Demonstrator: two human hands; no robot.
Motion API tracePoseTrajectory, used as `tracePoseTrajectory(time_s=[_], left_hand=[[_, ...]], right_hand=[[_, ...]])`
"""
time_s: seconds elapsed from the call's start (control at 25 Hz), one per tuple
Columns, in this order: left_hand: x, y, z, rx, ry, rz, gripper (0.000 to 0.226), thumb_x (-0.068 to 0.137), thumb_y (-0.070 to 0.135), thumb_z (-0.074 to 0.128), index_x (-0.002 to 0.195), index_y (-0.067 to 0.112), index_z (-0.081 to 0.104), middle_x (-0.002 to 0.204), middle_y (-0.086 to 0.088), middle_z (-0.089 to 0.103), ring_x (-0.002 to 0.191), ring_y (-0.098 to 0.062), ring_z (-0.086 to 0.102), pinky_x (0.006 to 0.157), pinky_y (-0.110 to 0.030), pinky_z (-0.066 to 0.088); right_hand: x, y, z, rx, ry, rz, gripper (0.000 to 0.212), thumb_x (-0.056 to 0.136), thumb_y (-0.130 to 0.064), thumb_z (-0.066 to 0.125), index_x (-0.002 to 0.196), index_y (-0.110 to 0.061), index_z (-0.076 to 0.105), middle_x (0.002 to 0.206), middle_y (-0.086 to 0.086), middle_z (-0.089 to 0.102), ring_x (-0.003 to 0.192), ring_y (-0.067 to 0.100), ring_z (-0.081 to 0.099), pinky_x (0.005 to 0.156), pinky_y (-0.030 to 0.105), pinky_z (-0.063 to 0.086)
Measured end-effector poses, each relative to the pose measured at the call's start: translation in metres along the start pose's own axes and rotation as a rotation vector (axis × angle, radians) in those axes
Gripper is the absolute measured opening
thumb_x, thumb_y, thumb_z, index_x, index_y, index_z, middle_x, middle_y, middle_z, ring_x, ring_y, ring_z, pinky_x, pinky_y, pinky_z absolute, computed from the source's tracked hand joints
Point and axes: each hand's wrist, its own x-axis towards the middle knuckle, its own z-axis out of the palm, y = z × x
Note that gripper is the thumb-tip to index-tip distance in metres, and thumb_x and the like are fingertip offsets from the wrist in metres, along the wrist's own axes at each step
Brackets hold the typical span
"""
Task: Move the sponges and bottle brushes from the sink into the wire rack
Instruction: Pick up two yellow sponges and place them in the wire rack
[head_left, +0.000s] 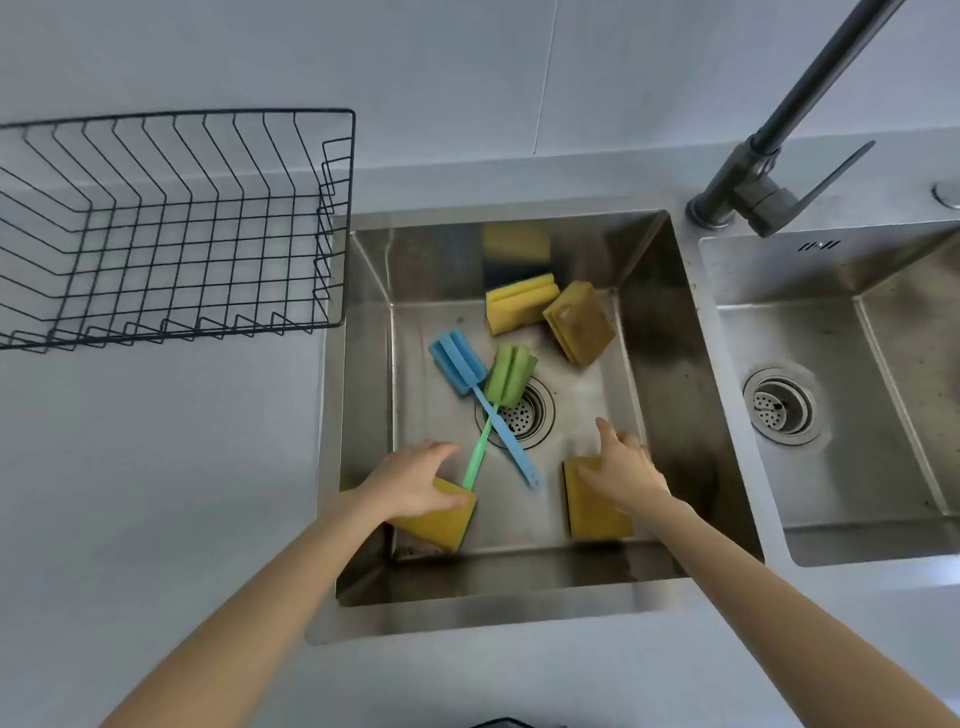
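Several yellow sponges lie in the steel sink (660, 332). My left hand (415, 480) rests on the front-left sponge (441, 522), thumb and fingers around it. Over the top of the front-right sponge (597, 512) my right hand (626, 470) is spread, fingers apart. Two more sponges (519, 304) (579, 322) lean together at the back of the basin. A blue bottle brush (460, 364) and a green bottle brush (509, 374) cross over the drain (524, 415). The black wire rack (171, 228) stands empty on the counter at the left.
A dark faucet (769, 176) rises at the back right between this basin and a second sink (841, 395) on the right. White counter (156, 493) lies left of the sink, below the rack. A tiled wall runs behind.
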Motion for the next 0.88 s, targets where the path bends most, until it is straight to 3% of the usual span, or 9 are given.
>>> tracePoseTrajectory(time_s=[0.2,0.48,0.64,0.88], left_hand=[[0.010,-0.005,0.014,0.177,-0.069,-0.029,0.076,0.081,0.042,0.058,0.143,0.024,0.018,0.154,-0.002,0.023,0.142,-0.027,0.018,0.116,-0.048,0.015],[0.017,-0.016,0.031,0.234,-0.141,-0.059,0.070,0.085,0.023,0.054,0.144,0.026,0.016,0.156,-0.001,0.016,0.145,-0.025,0.005,0.117,-0.051,0.001],[0.018,-0.023,0.036,0.220,-0.083,-0.079,0.062,0.087,0.017,0.052,0.141,0.027,0.023,0.151,-0.002,0.027,0.141,-0.027,0.018,0.117,-0.049,0.008],[0.015,-0.020,0.040,0.212,0.023,-0.096,0.051,0.086,0.025,0.056,0.134,0.025,0.037,0.141,-0.003,0.042,0.129,-0.025,0.039,0.109,-0.041,0.031]], right_hand=[[0.008,0.019,0.018,0.029,-0.088,0.175,0.074,0.093,-0.029,0.049,0.148,-0.011,0.004,0.152,0.024,0.016,0.139,0.042,0.022,0.107,0.050,0.034],[0.018,0.031,0.027,0.098,-0.153,0.245,0.080,0.092,-0.034,0.050,0.148,-0.009,-0.002,0.150,0.019,0.024,0.133,0.038,0.035,0.109,0.049,0.035],[0.017,0.031,0.027,0.140,-0.114,0.243,0.072,0.091,-0.033,0.052,0.145,-0.009,0.011,0.145,0.019,0.031,0.129,0.037,0.041,0.104,0.047,0.038],[0.011,0.030,0.024,0.185,-0.071,0.211,0.064,0.088,-0.032,0.060,0.137,-0.006,0.027,0.139,0.017,0.042,0.124,0.035,0.047,0.100,0.045,0.042]])
